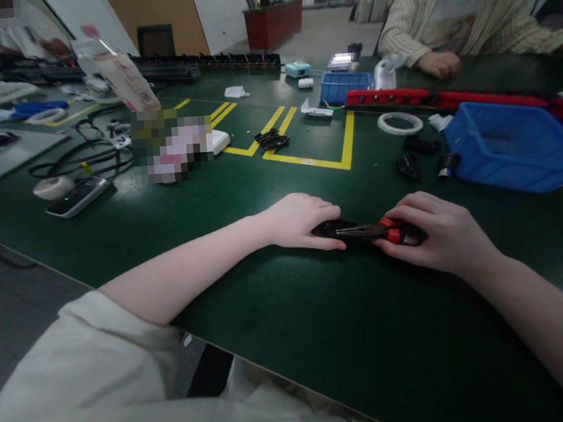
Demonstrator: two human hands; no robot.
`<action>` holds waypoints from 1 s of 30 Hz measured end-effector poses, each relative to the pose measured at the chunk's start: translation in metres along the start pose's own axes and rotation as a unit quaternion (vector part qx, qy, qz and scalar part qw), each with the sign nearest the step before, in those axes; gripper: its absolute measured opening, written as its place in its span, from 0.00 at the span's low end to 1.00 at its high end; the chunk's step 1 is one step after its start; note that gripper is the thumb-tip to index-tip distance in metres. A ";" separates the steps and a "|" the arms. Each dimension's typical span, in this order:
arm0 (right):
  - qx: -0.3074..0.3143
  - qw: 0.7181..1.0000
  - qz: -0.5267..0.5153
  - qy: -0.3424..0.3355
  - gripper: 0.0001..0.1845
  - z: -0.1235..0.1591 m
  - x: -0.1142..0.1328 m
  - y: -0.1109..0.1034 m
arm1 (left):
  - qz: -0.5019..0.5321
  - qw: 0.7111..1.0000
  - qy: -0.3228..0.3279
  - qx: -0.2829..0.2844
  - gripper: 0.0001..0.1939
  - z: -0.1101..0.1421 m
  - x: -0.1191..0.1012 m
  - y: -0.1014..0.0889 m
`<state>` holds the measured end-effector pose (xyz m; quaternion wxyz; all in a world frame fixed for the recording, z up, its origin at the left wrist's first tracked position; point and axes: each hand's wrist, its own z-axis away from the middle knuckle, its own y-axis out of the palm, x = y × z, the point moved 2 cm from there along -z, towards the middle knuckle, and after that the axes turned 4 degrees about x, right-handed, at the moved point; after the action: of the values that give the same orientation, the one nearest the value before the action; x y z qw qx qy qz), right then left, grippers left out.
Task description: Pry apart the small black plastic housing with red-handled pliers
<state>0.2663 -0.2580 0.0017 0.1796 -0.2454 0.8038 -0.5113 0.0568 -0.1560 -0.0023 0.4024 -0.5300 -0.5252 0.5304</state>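
Observation:
In front of me, just above the green table, my right hand (439, 228) is closed round red-and-black handled pliers (394, 231). Their long dark jaws point left and meet a small black part (329, 229). Between the thumb and fingers of my left hand (302, 222) that black part is pinched; its exact kind cannot be made out, as the fingers cover some of it. Further back lies a small pile of similar-looking black pieces (272, 139), beside yellow tape lines.
A blue bin (515, 144) stands at the right, with black items (408, 165) and a white tape roll (400, 123) near it. Red strips (492, 100) run behind. Cables (82, 158) and a grey device (79, 197) lie left. Across the table, a person's hand (438, 64) rests.

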 end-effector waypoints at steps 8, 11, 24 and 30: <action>-0.009 1.000 0.018 0.001 0.12 -0.003 0.008 -0.002 | -0.011 1.000 0.009 -0.006 0.22 0.002 0.000 0.001; -0.011 1.000 0.016 0.011 0.11 -0.003 0.009 -0.002 | -0.006 1.000 0.007 -0.003 0.22 0.002 0.000 0.001; -0.008 0.999 0.010 0.033 0.11 -0.002 0.000 -0.001 | 0.009 1.000 -0.015 0.011 0.21 0.000 -0.001 -0.002; -0.013 0.999 0.006 0.038 0.09 -0.002 0.003 0.001 | 0.009 1.000 -0.016 0.007 0.21 0.000 -0.001 -0.001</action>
<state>0.2625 -0.2580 0.0016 0.1493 -0.2229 0.8180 -0.5088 0.0567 -0.1571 -0.0012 0.3923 -0.5235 -0.5233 0.5461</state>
